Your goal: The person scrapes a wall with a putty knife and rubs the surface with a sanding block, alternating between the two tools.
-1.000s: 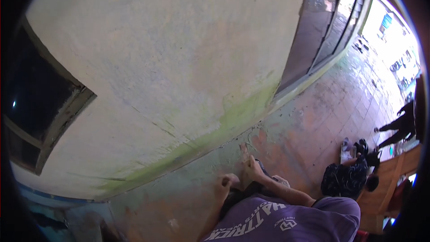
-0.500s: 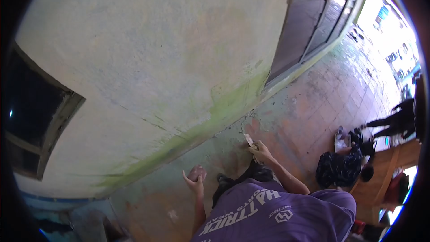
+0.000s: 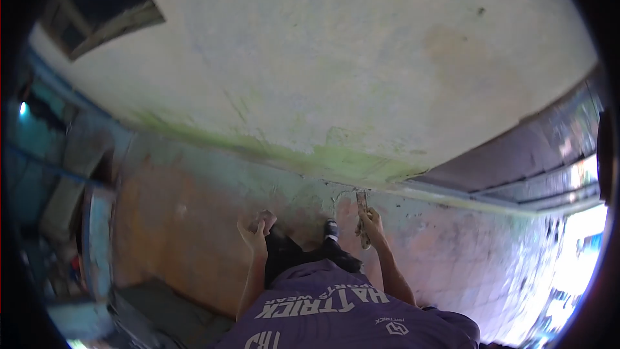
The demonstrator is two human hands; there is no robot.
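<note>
My right hand (image 3: 372, 225) is closed around a putty knife (image 3: 361, 201). Its flat, pale-smeared blade points toward the foot of the wall, and its handle end sticks out below my fingers. On the left, my left hand (image 3: 254, 236) grips a reddish-brown lump (image 3: 266, 218), which shows between thumb and fingers. Both hands are held in front of my body, above the floor, with my dark shoe (image 3: 331, 228) visible between them.
A pale wall (image 3: 310, 58) with green patches along its base runs across the view. Dark window frames (image 3: 116, 29) are at upper left, and panes (image 3: 516, 142) at right. Below lies a worn green and reddish floor (image 3: 174, 200). Dark fabric (image 3: 168, 313) is at lower left.
My view has swung left, so the wall base lies more level and the people at right have left the frame. Both hands keep hold of their things.
</note>
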